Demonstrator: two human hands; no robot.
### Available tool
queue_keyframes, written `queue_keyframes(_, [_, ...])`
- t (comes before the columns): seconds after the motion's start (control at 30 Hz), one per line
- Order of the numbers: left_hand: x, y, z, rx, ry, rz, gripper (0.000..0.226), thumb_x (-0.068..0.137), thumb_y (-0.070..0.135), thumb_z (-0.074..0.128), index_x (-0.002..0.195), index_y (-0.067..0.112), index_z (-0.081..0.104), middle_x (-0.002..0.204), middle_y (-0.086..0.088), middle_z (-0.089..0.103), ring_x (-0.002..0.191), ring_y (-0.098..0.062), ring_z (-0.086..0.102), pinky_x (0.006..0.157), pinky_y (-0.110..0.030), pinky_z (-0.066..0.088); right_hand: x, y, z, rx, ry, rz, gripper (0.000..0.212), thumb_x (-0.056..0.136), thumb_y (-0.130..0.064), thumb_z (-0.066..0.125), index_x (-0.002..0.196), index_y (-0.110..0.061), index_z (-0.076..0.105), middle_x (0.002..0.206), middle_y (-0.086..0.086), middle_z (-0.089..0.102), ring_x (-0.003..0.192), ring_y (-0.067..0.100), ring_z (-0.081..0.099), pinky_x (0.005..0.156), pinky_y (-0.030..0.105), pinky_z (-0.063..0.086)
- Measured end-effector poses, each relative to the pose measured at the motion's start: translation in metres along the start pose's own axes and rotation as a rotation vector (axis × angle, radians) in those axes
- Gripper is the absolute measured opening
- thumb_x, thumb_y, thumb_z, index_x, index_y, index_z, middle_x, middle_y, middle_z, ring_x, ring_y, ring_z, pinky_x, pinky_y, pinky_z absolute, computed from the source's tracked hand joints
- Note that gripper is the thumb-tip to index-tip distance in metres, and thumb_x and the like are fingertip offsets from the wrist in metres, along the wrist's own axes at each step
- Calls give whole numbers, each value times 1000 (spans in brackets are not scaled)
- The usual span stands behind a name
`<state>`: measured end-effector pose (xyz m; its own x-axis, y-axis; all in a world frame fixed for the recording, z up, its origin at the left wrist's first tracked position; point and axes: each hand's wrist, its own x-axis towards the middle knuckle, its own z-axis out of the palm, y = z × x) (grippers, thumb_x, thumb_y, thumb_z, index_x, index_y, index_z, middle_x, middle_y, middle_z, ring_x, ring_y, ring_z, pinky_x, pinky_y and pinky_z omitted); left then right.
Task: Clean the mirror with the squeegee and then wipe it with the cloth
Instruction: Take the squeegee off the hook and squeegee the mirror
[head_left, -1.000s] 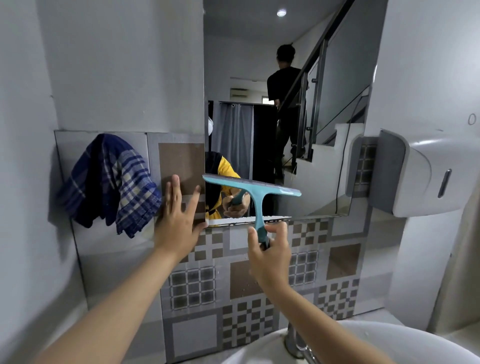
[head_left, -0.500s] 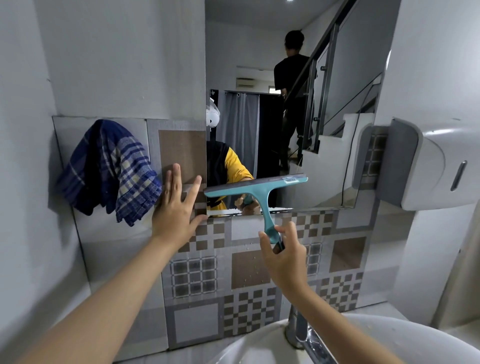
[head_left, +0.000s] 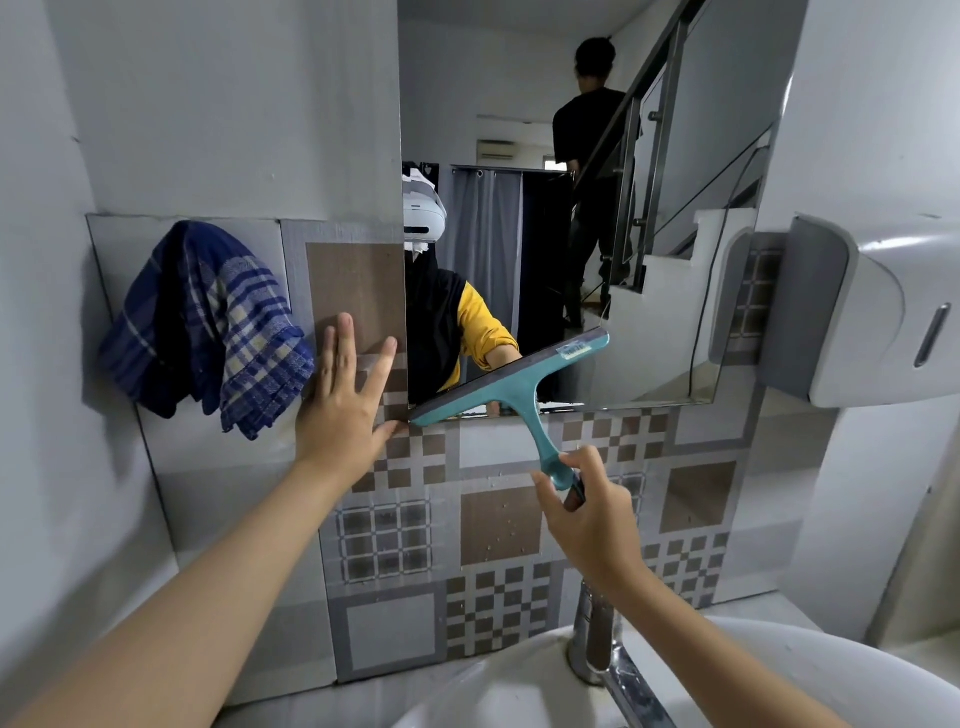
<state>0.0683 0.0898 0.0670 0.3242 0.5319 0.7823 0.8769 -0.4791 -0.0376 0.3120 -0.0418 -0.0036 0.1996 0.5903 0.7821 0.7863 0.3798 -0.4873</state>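
Mirror (head_left: 649, 234) above tiled wall (head_left: 498, 530); cloth (head_left: 208, 332) hanging at left. Left hand (head_left: 345, 400) flat on tiles, fingers spread. Right hand (head_left: 587, 519) grips tilted squeegee (head_left: 511, 382) at mirror's lower edge.

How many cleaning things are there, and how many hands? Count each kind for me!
Squeegee: 1
Cloth: 1
Mirror: 1
Hands: 2, left hand and right hand
Total: 5
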Motion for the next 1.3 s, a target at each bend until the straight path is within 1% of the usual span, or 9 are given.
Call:
queue_keyframes(0.07, [0,1,-1,17,4,2,104,67,42,77,148,22,14,155,-21,-9,142,-36,-8,99,-55,41,1,9,-4,-42,-5,-4,26,83,-22,72,95,-9,52,60,-15,53,38,9,43,35,32,49])
queue_keyframes(0.17, [0,0,0,31,10,5,106,65,47,75,148,21,15,155,-21,-8,142,-36,-7,101,-54,37,4,19,-12,-88,-6,-22,26,83,-21,73,93,-10,53,61,-13,55,39,15,49,35,35,49])
queue_keyframes(0.33, [0,0,1,50,17,11,106,65,48,76,147,21,15,155,-22,-7,142,-37,-5,103,-56,36,10,35,-26,-143,-16,-114,27,80,-21,76,92,-9,55,57,-5,58,37,12,47,33,25,45])
queue_keyframes(0.47, [0,1,1,62,16,5,106,65,48,75,147,21,16,155,-22,-7,143,-37,-4,100,-57,39,16,48,-38,-198,-17,-175,29,75,-20,79,89,-6,58,61,-16,49,39,-7,35,39,6,32])
queue_keyframes(0.6, [0,2,0,63,12,3,105,65,49,74,147,20,15,155,-23,-7,142,-37,-5,98,-57,40,22,62,-48,-243,-13,-232,29,75,-22,78,88,-6,59,64,-19,44,43,-13,30,44,3,26])
queue_keyframes(0.83, [-1,5,-3,69,15,-4,104,65,48,75,147,19,19,155,-23,-5,142,-37,-3,93,-57,42,27,90,-66,-251,-22,-288,31,73,-20,81,91,-6,60,65,0,66,41,9,47,40,13,42])
queue_keyframes(1.0, [-1,5,-2,81,11,-14,103,65,50,73,147,19,19,155,-23,-5,142,-37,-3,94,-59,41,26,106,-82,-250,-27,-290,30,78,-29,74,88,-7,58,69,-5,63,43,7,48,41,11,43])
queue_keyframes(1.13, [-1,6,-2,83,6,-23,103,65,50,73,147,19,17,155,-22,-8,142,-35,-7,95,-61,40,23,120,-97,-232,-3,-302,58,88,-61,47,88,-4,60,72,5,69,44,17,57,38,23,50])
queue_keyframes(1.3, [-1,8,-3,82,-1,-38,102,66,50,71,147,19,17,155,-21,-10,142,-34,-9,95,-61,39,23,136,-113,-257,-16,-312,61,88,-64,44,88,-5,61,69,4,68,43,17,55,36,27,50])
